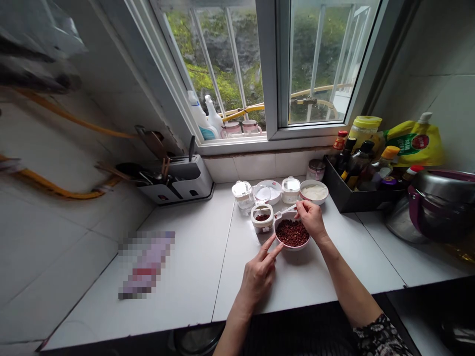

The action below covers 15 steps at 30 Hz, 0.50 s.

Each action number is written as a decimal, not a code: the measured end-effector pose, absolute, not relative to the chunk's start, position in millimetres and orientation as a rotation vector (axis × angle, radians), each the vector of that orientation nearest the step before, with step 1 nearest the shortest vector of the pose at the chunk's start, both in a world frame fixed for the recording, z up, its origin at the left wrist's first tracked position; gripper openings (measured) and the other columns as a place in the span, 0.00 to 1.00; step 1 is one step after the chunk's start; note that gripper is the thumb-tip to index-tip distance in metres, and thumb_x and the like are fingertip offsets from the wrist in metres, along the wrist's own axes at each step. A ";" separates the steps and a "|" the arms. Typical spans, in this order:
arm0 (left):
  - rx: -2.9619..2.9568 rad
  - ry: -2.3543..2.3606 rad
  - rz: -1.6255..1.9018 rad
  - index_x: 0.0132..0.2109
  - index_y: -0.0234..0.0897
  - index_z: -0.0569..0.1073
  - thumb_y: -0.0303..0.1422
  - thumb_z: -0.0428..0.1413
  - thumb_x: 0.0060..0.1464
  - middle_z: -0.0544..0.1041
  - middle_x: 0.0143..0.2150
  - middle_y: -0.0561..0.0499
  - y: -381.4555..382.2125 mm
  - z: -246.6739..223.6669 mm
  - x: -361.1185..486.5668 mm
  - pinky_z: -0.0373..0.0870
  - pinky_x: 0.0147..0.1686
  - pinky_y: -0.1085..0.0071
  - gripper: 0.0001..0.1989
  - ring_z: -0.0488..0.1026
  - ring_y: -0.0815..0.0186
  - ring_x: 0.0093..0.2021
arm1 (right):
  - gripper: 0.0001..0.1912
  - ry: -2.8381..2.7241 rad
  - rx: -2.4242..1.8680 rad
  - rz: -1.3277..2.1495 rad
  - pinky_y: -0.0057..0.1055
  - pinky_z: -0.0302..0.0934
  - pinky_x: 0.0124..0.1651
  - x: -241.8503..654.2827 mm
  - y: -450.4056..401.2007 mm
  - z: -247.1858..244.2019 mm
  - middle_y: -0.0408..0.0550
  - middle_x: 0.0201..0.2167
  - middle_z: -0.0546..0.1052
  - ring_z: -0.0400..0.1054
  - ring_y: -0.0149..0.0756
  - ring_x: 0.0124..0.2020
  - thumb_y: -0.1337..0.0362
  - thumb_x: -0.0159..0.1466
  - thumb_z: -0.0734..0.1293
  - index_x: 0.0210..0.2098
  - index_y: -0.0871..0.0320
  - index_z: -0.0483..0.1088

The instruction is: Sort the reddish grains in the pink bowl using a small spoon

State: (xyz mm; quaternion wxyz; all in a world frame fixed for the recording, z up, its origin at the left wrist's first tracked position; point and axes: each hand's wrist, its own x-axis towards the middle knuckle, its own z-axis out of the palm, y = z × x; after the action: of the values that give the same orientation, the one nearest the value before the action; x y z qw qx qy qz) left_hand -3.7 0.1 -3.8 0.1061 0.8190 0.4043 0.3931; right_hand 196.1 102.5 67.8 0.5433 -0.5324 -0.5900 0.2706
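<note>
My right hand [311, 220] pinches the handle of a small pale spoon [286, 210], held over the far rim of a white bowl [294, 248]. Small dark red grains, which look like Sichuan peppercorns [292, 232], fill much of that bowl. Two stretched fingers of my left hand [260, 274] touch the bowl's near left rim; its other fingers are curled, with nothing held. Just left of the bowl stands a clear seasoning jar [262, 225] with some of the same red grains inside. The spoon's tip is near this jar's right edge.
Behind stand two clear lidded jars [243, 195] [290, 190], a bowl of white grains [272, 194] and a bowl of off-white powder [314, 192]. A black box of bottles [339, 190] and a metal pot [441, 202] stand right. A utensil holder [189, 185] and a blurred packet [148, 264] are left.
</note>
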 end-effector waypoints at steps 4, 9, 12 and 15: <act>2.422 1.198 1.157 0.67 0.46 0.63 0.17 0.47 0.59 0.67 0.68 0.42 -0.2 -4.5 -3.7 0.79 0.47 0.71 0.33 0.81 0.66 0.46 | 0.21 -1.416 -1.250 0.555 0.29 0.61 0.30 184.0 99.3 75.9 0.42 0.16 0.71 0.66 0.33 0.20 0.49 0.65 0.60 0.22 0.55 0.66; 2.437 1.207 1.151 0.68 0.47 0.63 0.17 0.47 0.58 0.66 0.68 0.42 -0.4 -3.5 -3.5 0.79 0.47 0.71 0.33 0.81 0.67 0.46 | 0.21 -1.420 -1.338 0.498 0.30 0.59 0.29 182.2 102.8 68.7 0.42 0.15 0.71 0.66 0.33 0.20 0.51 0.65 0.60 0.21 0.55 0.65; 2.429 1.215 1.148 0.68 0.48 0.62 0.17 0.47 0.59 0.66 0.68 0.42 -0.4 -3.7 -3.7 0.79 0.46 0.71 0.34 0.81 0.67 0.45 | 0.21 -1.427 -1.364 0.540 0.30 0.59 0.29 188.2 106.1 62.1 0.42 0.14 0.71 0.66 0.33 0.19 0.51 0.64 0.61 0.20 0.55 0.65; 2.417 1.200 1.153 0.68 0.47 0.62 0.17 0.46 0.59 0.67 0.68 0.41 -0.5 -4.3 -3.9 0.79 0.46 0.71 0.33 0.81 0.67 0.46 | 0.22 -1.416 -1.364 0.609 0.29 0.59 0.28 197.0 108.4 57.9 0.41 0.13 0.71 0.66 0.33 0.18 0.49 0.64 0.62 0.20 0.55 0.66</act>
State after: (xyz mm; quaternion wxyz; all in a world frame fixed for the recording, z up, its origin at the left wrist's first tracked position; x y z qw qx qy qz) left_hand -3.9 -0.5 -4.3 0.1034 0.8192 0.4066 0.3909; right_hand 197.0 108.4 57.9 0.5154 -0.5678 -0.5896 0.2536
